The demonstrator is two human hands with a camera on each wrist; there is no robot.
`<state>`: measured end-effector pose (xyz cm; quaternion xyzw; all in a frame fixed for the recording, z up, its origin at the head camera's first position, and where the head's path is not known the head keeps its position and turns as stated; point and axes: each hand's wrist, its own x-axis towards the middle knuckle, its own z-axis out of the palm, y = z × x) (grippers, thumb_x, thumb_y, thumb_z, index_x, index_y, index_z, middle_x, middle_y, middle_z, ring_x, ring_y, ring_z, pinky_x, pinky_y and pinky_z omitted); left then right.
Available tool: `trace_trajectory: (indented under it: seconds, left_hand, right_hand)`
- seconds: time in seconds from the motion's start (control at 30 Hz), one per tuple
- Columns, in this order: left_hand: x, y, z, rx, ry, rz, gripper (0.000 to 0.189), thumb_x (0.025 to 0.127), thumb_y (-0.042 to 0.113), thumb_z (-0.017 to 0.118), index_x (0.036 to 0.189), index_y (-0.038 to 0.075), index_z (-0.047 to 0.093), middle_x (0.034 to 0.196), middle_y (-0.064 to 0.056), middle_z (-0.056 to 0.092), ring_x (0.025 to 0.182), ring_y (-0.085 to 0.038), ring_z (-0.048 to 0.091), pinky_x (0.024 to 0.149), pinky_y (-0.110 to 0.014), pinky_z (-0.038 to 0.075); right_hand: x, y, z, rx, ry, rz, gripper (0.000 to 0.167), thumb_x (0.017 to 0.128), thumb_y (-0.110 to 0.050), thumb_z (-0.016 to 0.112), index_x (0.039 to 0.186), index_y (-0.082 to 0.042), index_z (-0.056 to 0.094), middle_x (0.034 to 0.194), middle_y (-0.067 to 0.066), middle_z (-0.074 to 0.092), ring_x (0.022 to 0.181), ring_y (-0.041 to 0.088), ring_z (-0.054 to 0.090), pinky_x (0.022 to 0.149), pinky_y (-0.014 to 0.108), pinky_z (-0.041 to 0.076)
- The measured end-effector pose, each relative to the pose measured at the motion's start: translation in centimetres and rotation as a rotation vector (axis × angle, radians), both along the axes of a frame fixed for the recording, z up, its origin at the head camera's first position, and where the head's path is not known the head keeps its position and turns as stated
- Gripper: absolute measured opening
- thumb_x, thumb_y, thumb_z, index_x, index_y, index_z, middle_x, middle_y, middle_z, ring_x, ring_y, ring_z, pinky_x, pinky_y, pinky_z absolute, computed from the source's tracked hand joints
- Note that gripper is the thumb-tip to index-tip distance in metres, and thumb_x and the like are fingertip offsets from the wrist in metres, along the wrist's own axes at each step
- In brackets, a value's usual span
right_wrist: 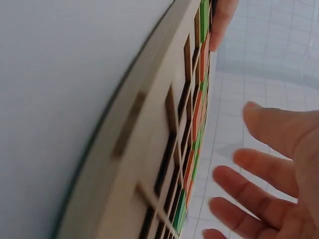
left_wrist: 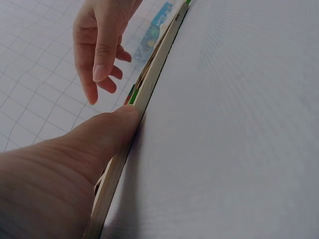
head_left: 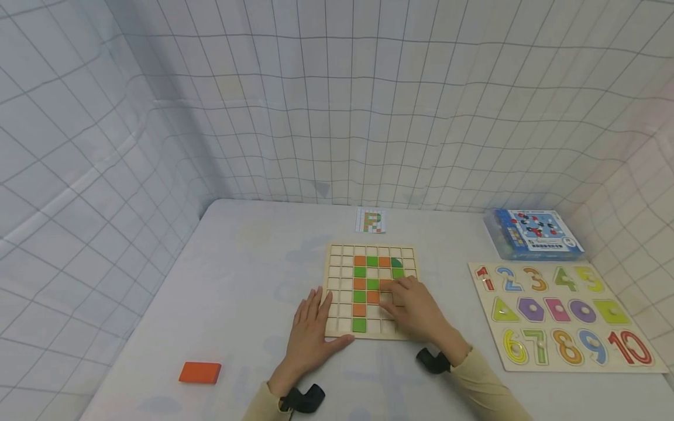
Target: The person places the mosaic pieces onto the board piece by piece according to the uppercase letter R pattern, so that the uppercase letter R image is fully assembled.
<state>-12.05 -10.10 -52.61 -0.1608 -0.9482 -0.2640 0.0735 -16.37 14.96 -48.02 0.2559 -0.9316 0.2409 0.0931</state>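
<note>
A wooden grid board [head_left: 371,336] lies flat, with green square tiles [head_left: 360,325] and orange square tiles [head_left: 360,310] set in its cells. One dark green tile with a rounded corner [head_left: 396,263] sits at the upper right of the pattern. My left hand [head_left: 309,336] rests at the board's left front corner, fingers straight and thumb along the front edge [left_wrist: 132,112]. Over the right part of the board is my right hand [head_left: 416,307]. In the right wrist view its thumb and fingers [right_wrist: 249,199] are spread apart above the tiles, holding nothing.
Behind the board lies a small pattern card [head_left: 371,221]. To the right are a number-and-shape puzzle board [head_left: 532,348] and a clear-sided box with a blue printed lid [head_left: 537,234]. An orange-red block [head_left: 200,373] lies at front left. Grid-patterned cloth walls enclose the table.
</note>
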Motion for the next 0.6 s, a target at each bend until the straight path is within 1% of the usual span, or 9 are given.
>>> trace_trajectory:
  seconds: [0.1, 0.17, 0.27, 0.47, 0.6]
  left_hand:
    - [0.0, 0.0, 0.0, 0.005, -0.001, -0.002, 0.097, 0.078, 0.059, 0.067, 0.147, 0.002, 0.031, 0.153, -0.019, 0.021, 0.142, -0.032, 0.012, 0.112, -0.047, 0.011]
    - [0.0, 0.0, 0.0, 0.007, 0.0, -0.003, 0.097, 0.078, 0.059, 0.067, 0.148, 0.002, 0.031, 0.153, -0.019, 0.021, 0.142, -0.032, 0.012, 0.112, -0.047, 0.011]
    - [0.0, 0.0, 0.0, 0.008, 0.007, -0.003, 0.097, 0.078, 0.059, 0.067, 0.147, 0.002, 0.031, 0.153, -0.02, 0.022, 0.141, -0.032, 0.013, 0.112, -0.047, 0.011]
    - [0.0, 0.0, 0.0, 0.001, 0.0, -0.001, 0.097, 0.078, 0.06, 0.066, 0.148, 0.003, 0.031, 0.153, -0.019, 0.021, 0.142, -0.032, 0.012, 0.112, -0.046, 0.01]
    - [0.0, 0.0, 0.1, 0.008, -0.01, -0.003, 0.097, 0.078, 0.059, 0.067, 0.148, 0.002, 0.031, 0.153, -0.019, 0.02, 0.142, -0.031, 0.011, 0.112, -0.046, 0.009]
  right_hand:
    - [0.2, 1.1, 0.0, -0.046, 0.077, -0.018, 0.044, 0.085, -0.026, 0.073, 0.122, -0.006, 0.063, 0.103, 0.005, 0.062, 0.091, 0.019, 0.053, 0.076, 0.036, 0.046]
    - [0.4, 1.8, 0.0, -0.072, 0.125, -0.029, 0.05, 0.084, -0.025, 0.074, 0.127, -0.004, 0.059, 0.105, 0.007, 0.062, 0.093, 0.021, 0.053, 0.077, 0.038, 0.047]
    - [0.9, 3.0, 0.0, -0.105, 0.167, -0.051, 0.057, 0.083, -0.023, 0.076, 0.131, -0.004, 0.054, 0.108, 0.009, 0.061, 0.097, 0.024, 0.054, 0.08, 0.042, 0.046]
    - [1.9, 5.3, 0.0, -0.102, 0.156, -0.102, 0.07, 0.083, -0.029, 0.075, 0.14, -0.005, 0.044, 0.116, 0.012, 0.057, 0.105, 0.029, 0.052, 0.086, 0.047, 0.044]
    - [2.5, 6.7, 0.0, -0.07, 0.144, -0.127, 0.078, 0.078, -0.034, 0.079, 0.141, -0.004, 0.043, 0.121, 0.015, 0.055, 0.111, 0.033, 0.051, 0.089, 0.049, 0.042]
